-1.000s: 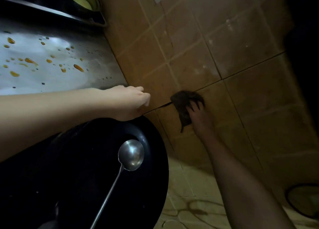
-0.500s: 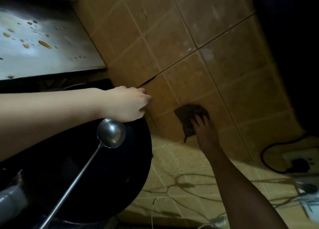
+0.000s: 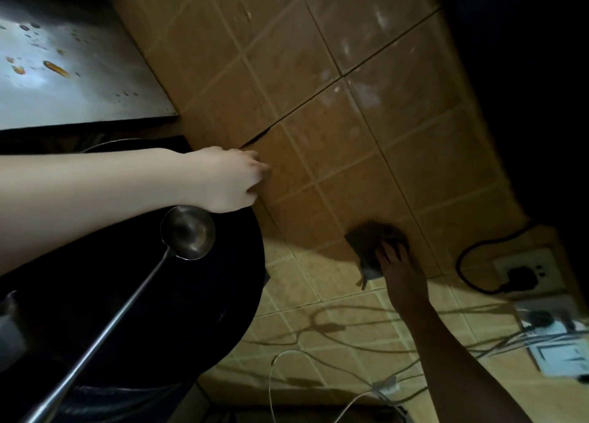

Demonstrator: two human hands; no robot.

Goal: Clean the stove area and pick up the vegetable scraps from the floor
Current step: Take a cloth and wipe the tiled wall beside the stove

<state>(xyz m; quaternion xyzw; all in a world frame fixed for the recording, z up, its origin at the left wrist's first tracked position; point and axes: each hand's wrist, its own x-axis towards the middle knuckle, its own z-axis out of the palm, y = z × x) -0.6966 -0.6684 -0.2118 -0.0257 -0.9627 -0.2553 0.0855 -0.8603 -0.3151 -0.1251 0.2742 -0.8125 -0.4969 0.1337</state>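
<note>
Flat-fingered, my right hand (image 3: pixel 396 265) presses the dark crumpled cloth (image 3: pixel 366 239) to the brown tiled wall's (image 3: pixel 318 72) bottom edge to scrub; my curled, empty left hand (image 3: pixel 229 177) braces me

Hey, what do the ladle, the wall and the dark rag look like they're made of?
Ladle: polished metal, probably stainless steel, going by its bright reflections. Wall: glazed ceramic tile, shown by grout lines and sheen. Rag: soft dark fabric, crumpled and folded; fibre unclear.
</note>
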